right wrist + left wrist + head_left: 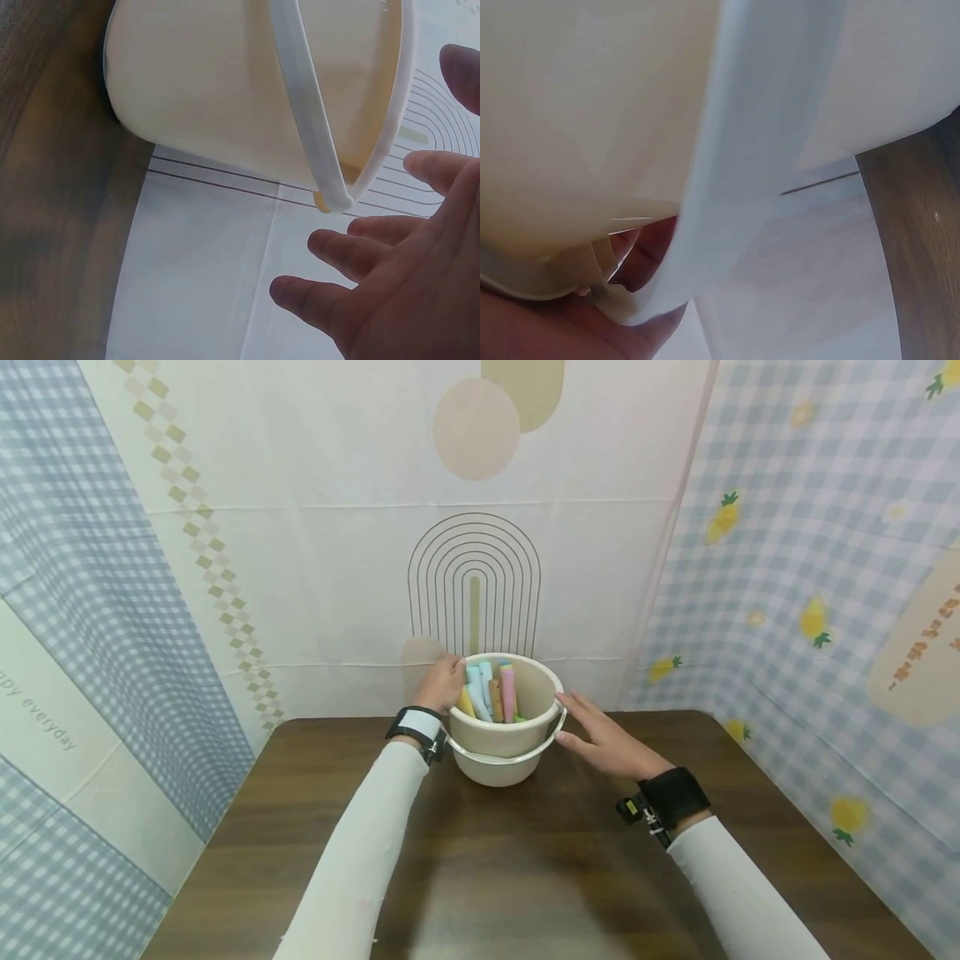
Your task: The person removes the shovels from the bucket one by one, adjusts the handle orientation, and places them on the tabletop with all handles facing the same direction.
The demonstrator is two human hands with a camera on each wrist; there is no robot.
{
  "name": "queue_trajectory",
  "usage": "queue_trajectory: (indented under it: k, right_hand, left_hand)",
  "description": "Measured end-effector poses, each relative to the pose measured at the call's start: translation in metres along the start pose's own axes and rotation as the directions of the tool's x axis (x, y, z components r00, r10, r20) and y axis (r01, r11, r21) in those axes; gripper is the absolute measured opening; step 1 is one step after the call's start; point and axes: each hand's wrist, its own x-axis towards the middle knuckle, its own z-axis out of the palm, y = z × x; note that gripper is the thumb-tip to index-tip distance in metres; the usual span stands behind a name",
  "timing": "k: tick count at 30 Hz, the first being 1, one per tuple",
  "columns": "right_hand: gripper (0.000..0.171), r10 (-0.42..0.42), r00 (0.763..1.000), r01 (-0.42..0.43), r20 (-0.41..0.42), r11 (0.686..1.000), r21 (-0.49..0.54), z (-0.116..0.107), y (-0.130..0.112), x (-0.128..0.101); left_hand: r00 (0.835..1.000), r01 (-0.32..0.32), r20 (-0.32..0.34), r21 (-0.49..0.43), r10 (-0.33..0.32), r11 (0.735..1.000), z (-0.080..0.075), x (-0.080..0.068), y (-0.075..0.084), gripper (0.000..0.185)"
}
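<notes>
Head view: the bucket (491,741) stands on the desk (487,877), toward its far side, with the handle (497,761) lowered across the front. Coloured sticks (508,693) stand inside, grouped toward the left wall. The left hand (442,683) grips the rim on its own side; the right hand (611,747) is spread at the opposite side.

Left wrist view: thumb and fingers close about the rim where the handle joins it. The sticks cannot be seen here.

Right wrist view: the right hand holds nothing, fingers extended and parted just beside the rim and handle end.

Progress (judged): loading of the visible sticks and the left-side grip are complete; a right-side grip is not made. Whether further sticks remain cannot be told.
</notes>
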Motion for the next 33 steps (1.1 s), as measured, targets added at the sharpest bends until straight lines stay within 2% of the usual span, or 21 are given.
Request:
queue_trajectory:
  k: [9,16,26,33]
  right_hand:
    - [0.075,0.027,1.0,-0.027,0.009,1.0,0.01,-0.001,0.003,0.0]
    - [0.074,0.055,0.998,-0.055,-0.007,0.998,0.0,-0.001,0.007,-0.002]
    - [0.07,0.068,0.997,-0.068,-0.045,0.998,-0.008,0.001,0.009,-0.004]
    - [0.069,0.068,0.995,-0.069,-0.068,0.997,-0.02,0.006,0.01,-0.003]
  left_hand:
    - [1.0,-0.019,0.005,0.027,0.019,0.999,0.009,0.005,0.005,0.053]
    - [0.998,-0.069,-0.003,0.044,0.07,0.997,0.019,0.011,0.014,0.051]
    - [0.999,-0.042,-0.004,0.045,0.042,0.998,0.026,0.018,0.014,0.051]
    - [0.998,-0.058,0.012,0.022,0.058,0.998,0.025,0.021,0.011,0.051]
